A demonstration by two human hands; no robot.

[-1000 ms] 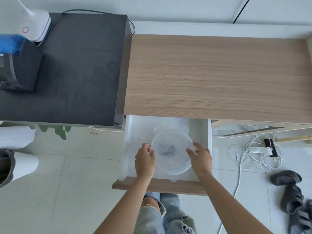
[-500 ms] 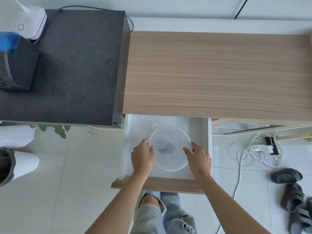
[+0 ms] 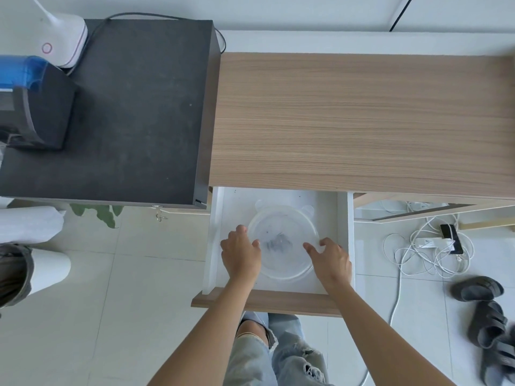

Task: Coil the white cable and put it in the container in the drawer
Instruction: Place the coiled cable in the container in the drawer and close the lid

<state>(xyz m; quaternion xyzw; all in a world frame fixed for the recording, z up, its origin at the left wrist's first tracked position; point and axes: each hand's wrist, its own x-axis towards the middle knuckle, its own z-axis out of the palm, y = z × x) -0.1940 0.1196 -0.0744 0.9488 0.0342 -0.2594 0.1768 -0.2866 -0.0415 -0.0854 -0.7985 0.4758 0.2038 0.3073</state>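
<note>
A round clear plastic container (image 3: 282,232) with its lid on sits in the open white drawer (image 3: 344,235) under the wooden desk. A blurred greyish shape (image 3: 278,242) shows through the lid; I cannot tell whether it is the white cable. My left hand (image 3: 241,253) curls over the lid's near left rim. Fingers of my right hand (image 3: 330,260) rest on the near right rim. Both hands touch the lid from above.
The drawer's wooden front (image 3: 267,302) juts toward my knees. A wooden desktop (image 3: 362,121) lies above, with a black cabinet (image 3: 133,107) to its left. On the floor to the right are tangled white cables (image 3: 426,254), a phone (image 3: 451,238) and dark sandals (image 3: 485,310).
The lid has shifted slightly away from me, and its near tab is now hidden. Both hands slid from its sides onto the near rim.
</note>
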